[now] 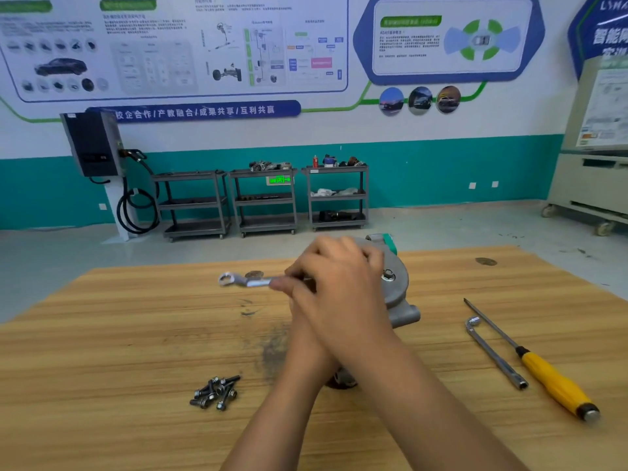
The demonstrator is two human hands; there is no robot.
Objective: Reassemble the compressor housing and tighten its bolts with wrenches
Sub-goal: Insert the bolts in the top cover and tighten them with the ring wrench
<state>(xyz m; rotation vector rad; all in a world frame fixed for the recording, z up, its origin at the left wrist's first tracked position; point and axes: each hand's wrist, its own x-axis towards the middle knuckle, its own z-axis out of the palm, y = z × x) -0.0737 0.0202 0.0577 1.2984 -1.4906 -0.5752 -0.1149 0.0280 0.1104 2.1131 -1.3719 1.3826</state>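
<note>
The grey compressor housing (398, 287) stands on the wooden table (136, 334), with a green part at its far top and a bolt head (387, 276) on its round face. My right hand (339, 287) lies over the housing's left side, its fingers curled round the shank of a silver combination wrench (244, 281). The wrench's ring end sticks out to the left. My left hand (300, 316) crosses under the right one and is mostly hidden, so its grip cannot be made out. Several loose black bolts (217, 392) lie in a heap at the near left.
An L-shaped socket wrench (492, 355) and a yellow-handled screwdriver (550, 379) lie to the right of the housing. A dark round part (341, 382) peeks out under my forearms. Beyond the table stand three grey carts (265, 202).
</note>
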